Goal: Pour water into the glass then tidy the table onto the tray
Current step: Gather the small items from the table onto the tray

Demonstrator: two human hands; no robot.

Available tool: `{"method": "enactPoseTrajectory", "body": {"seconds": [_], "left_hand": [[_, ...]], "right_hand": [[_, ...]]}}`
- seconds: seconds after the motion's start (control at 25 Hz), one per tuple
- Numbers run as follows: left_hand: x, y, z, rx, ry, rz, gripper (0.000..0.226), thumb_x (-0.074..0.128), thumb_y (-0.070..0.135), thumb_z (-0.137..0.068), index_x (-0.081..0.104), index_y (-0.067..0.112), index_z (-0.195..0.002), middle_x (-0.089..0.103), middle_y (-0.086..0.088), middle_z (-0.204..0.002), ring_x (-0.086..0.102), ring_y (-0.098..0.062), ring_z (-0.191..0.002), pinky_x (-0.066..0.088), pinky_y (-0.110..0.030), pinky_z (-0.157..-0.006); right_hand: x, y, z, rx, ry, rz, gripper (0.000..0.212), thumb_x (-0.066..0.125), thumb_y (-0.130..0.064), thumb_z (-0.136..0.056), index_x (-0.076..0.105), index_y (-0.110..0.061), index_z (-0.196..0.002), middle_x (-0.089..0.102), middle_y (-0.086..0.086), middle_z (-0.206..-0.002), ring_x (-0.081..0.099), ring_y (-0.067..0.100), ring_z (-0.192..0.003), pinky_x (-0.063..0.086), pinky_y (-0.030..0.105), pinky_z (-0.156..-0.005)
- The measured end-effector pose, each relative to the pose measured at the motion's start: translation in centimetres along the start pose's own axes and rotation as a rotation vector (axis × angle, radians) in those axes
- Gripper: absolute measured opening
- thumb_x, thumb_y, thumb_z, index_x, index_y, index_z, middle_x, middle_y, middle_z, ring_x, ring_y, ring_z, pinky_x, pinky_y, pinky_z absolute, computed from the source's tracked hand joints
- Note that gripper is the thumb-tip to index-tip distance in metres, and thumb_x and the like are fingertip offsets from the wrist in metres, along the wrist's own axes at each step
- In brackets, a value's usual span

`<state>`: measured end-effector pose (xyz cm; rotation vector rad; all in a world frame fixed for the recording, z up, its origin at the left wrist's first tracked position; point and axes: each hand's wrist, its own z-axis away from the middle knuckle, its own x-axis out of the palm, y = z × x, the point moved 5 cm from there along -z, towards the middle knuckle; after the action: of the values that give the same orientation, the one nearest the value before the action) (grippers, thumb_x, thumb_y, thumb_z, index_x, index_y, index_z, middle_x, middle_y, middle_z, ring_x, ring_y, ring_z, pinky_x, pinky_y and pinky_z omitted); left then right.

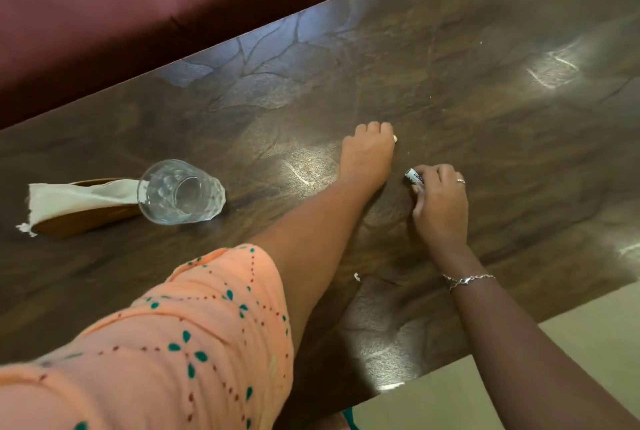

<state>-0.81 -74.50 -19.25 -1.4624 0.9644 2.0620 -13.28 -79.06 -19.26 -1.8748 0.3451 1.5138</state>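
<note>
Glass [180, 192] stands far left on the table [485, 49], tidying looks under way.
Left hand [367, 159] curls its fingers onto a pale scrap [395, 139]; right hand [440, 201] pinches a small white tube [414, 179]. Next, both bits need carrying to the tray, which isn't clearly in view.

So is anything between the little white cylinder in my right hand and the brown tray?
Yes. Your left forearm crosses that path, and the glass stands at the end of the tray nearest you.
</note>
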Motion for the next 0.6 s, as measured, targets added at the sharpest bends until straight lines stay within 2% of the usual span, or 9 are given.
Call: {"method": "enactPoseTrajectory", "body": {"seconds": [0.12,0.24,0.32,0.44,0.6], "left_hand": [[-1.0,-0.5,0.5,0.008,0.014,0.048,0.017,0.050,0.006,-0.089,0.051,0.005,-0.106,0.056,-0.011,-0.111,0.053,-0.029,-0.101,0.044,-0.035,-0.073],[-2.6,-4.0,4.5,0.024,0.108,0.231,0.013,0.054,0.011,-0.088,0.056,0.004,-0.099,0.057,-0.011,-0.103,0.051,-0.026,-0.094,0.042,-0.034,-0.073],[-3.1,-6.9,9.2,0.092,0.133,0.367,0.019,0.051,0.019,-0.087,0.059,0.003,-0.094,0.058,-0.012,-0.096,0.048,-0.023,-0.091,0.042,-0.032,-0.075],[-3.5,-12.3,17.8,0.101,0.168,0.414,0.024,0.047,0.021,-0.084,0.061,0.003,-0.091,0.059,-0.013,-0.089,0.043,-0.015,-0.086,0.035,-0.021,-0.074],[-4.9,-19.5,27.2,0.002,0.223,0.403,0.010,0.049,0.018,-0.087,0.054,0.015,-0.096,0.060,-0.008,-0.090,0.048,-0.016,-0.086,0.042,-0.028,-0.075]], "right_hand": [[-1.3,-1.3,2.2,0.057,0.037,-0.103,0.022,0.056,0.004,-0.078,0.061,-0.004,-0.098,0.056,0.016,-0.092,0.054,0.033,-0.079,0.039,0.034,-0.074],[-2.0,-3.3,4.5,0.120,0.019,-0.194,0.025,0.059,0.006,-0.077,0.063,-0.004,-0.099,0.056,0.015,-0.094,0.056,0.030,-0.079,0.040,0.029,-0.069],[-1.7,-4.6,5.8,0.125,-0.020,-0.205,0.025,0.061,0.007,-0.076,0.064,-0.005,-0.099,0.056,0.015,-0.093,0.056,0.031,-0.078,0.041,0.029,-0.068],[-0.7,-8.1,7.8,0.059,-0.093,-0.227,0.024,0.062,0.006,-0.076,0.064,-0.005,-0.098,0.056,0.015,-0.094,0.056,0.033,-0.079,0.047,0.037,-0.066],[0.7,-14.8,10.5,-0.105,-0.157,-0.237,0.018,0.057,-0.002,-0.079,0.063,-0.005,-0.096,0.057,0.013,-0.092,0.057,0.030,-0.076,0.043,0.030,-0.064]]}}
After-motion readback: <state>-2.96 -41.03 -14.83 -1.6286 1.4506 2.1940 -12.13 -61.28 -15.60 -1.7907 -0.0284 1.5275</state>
